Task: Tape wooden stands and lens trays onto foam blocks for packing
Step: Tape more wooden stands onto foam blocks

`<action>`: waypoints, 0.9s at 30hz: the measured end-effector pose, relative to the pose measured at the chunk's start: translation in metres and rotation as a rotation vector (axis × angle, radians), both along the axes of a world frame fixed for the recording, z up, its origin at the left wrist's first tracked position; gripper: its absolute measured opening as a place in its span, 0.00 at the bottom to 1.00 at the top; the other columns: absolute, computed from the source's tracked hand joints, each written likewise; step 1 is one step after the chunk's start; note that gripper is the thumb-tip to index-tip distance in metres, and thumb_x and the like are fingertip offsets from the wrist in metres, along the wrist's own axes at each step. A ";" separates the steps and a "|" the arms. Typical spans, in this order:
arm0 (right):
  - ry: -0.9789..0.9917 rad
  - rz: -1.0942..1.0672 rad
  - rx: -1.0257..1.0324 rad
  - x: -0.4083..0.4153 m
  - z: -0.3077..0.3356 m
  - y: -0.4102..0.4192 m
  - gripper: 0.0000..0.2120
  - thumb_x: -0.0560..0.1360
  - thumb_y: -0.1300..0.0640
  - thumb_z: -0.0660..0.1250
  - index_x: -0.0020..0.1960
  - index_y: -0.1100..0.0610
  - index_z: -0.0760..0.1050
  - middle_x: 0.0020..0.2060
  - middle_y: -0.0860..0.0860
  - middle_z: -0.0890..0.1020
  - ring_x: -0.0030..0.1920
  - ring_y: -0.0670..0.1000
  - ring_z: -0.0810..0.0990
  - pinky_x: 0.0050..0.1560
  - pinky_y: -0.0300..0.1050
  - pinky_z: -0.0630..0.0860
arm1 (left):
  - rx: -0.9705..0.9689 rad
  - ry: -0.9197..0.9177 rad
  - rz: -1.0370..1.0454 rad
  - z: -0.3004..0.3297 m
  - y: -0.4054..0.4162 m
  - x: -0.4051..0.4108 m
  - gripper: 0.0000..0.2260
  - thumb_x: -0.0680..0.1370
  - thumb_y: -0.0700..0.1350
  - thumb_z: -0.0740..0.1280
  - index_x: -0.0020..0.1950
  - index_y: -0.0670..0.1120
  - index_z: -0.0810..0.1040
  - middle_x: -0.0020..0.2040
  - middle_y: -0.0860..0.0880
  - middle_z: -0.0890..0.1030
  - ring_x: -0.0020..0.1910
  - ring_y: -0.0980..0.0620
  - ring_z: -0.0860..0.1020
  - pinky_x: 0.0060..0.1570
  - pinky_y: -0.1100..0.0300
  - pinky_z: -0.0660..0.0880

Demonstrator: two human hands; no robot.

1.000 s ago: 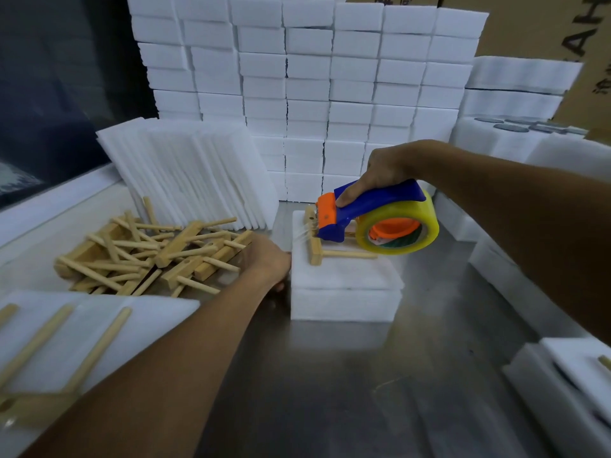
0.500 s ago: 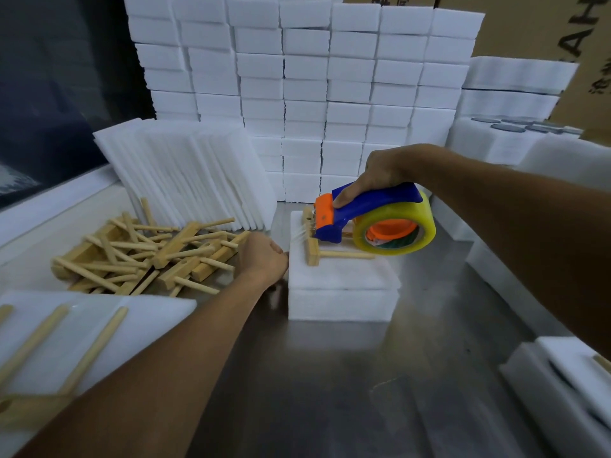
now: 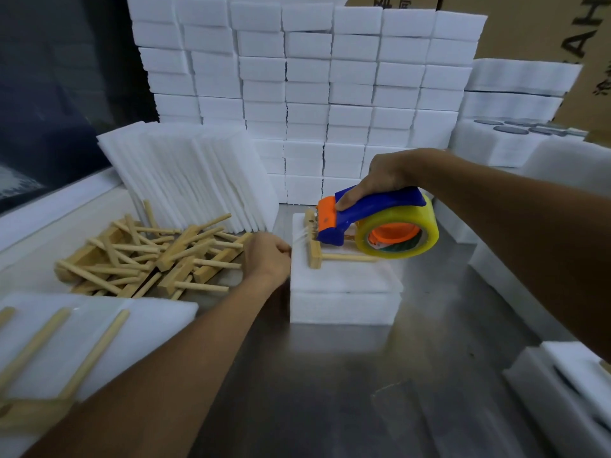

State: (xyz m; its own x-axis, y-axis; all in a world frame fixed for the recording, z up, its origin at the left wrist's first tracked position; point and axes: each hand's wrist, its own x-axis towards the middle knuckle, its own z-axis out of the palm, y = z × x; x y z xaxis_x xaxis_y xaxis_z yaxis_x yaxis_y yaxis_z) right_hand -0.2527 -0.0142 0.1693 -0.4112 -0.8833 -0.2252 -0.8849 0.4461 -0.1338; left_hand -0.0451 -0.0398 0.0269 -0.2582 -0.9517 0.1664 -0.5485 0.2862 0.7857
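Observation:
A white foam block sits mid-table with a wooden stand lying on its top, dowels pointing right. My right hand grips a blue and orange tape dispenser with a clear yellowish roll, its orange head pressed over the stand's base. A strip of clear tape stretches from the dispenser to the block's left edge. My left hand is closed against that left edge, pinching the tape end.
A pile of loose wooden stands lies left. Thin foam sheets lean behind it. A wall of stacked foam blocks fills the back. Foam with a taped stand lies near left; lens trays far right; cardboard boxes behind.
My left hand has slid right from beside the stand pile to the block's left edge and closed on the tape end. The dispenser has stayed over the stand.

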 end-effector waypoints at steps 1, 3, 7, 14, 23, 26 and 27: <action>-0.002 0.000 -0.004 0.000 0.000 0.000 0.40 0.49 0.25 0.75 0.48 0.53 0.76 0.42 0.52 0.84 0.41 0.54 0.84 0.35 0.45 0.77 | 0.055 0.032 0.007 0.001 -0.001 -0.001 0.05 0.78 0.39 0.69 0.48 0.41 0.86 0.44 0.44 0.85 0.42 0.48 0.81 0.39 0.57 0.76; -0.006 -0.001 -0.008 0.000 -0.001 0.000 0.40 0.49 0.25 0.75 0.48 0.53 0.76 0.42 0.52 0.84 0.42 0.55 0.84 0.35 0.45 0.77 | 0.240 0.137 0.036 0.004 -0.005 -0.002 0.08 0.80 0.42 0.65 0.49 0.40 0.83 0.48 0.41 0.84 0.45 0.45 0.82 0.44 0.53 0.79; -0.017 -0.004 0.000 0.002 0.000 -0.001 0.38 0.51 0.26 0.76 0.48 0.52 0.75 0.43 0.53 0.83 0.43 0.55 0.83 0.36 0.46 0.78 | 0.472 0.175 -0.052 0.021 -0.004 -0.008 0.21 0.82 0.56 0.56 0.66 0.42 0.73 0.61 0.41 0.79 0.58 0.43 0.79 0.61 0.46 0.76; -0.008 -0.006 0.006 0.001 0.001 0.000 0.35 0.55 0.26 0.75 0.48 0.52 0.75 0.42 0.53 0.84 0.42 0.54 0.83 0.35 0.45 0.77 | 0.329 0.079 -0.522 0.035 -0.001 -0.008 0.37 0.70 0.48 0.69 0.78 0.59 0.60 0.72 0.48 0.63 0.59 0.57 0.69 0.52 0.61 0.65; -0.072 0.006 0.075 -0.003 0.011 0.003 0.40 0.50 0.28 0.77 0.50 0.54 0.79 0.35 0.50 0.87 0.35 0.52 0.87 0.31 0.43 0.79 | 0.246 -0.094 -0.527 0.023 -0.026 -0.011 0.45 0.64 0.62 0.78 0.77 0.62 0.61 0.78 0.52 0.54 0.77 0.47 0.56 0.69 0.50 0.61; -0.181 -0.025 0.104 -0.014 0.017 0.009 0.41 0.50 0.30 0.79 0.52 0.56 0.79 0.38 0.52 0.87 0.36 0.53 0.87 0.31 0.43 0.80 | 0.272 -0.073 -0.560 0.023 -0.028 -0.008 0.43 0.64 0.61 0.78 0.75 0.64 0.63 0.78 0.53 0.54 0.77 0.48 0.55 0.66 0.52 0.60; -0.194 -0.037 0.109 -0.018 0.019 0.013 0.41 0.50 0.30 0.79 0.52 0.57 0.80 0.39 0.52 0.87 0.36 0.53 0.87 0.30 0.43 0.80 | 0.277 -0.069 -0.567 0.023 -0.029 -0.008 0.40 0.65 0.60 0.78 0.74 0.65 0.63 0.78 0.53 0.53 0.77 0.48 0.55 0.64 0.54 0.60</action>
State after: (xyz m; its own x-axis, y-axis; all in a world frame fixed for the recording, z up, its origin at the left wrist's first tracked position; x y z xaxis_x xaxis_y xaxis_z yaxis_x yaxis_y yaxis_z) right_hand -0.2711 -0.0014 0.1884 -0.3823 -0.8345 -0.3968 -0.8304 0.4987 -0.2487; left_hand -0.0527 -0.0684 0.0500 -0.7360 -0.6694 -0.1014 -0.4235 0.3384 0.8403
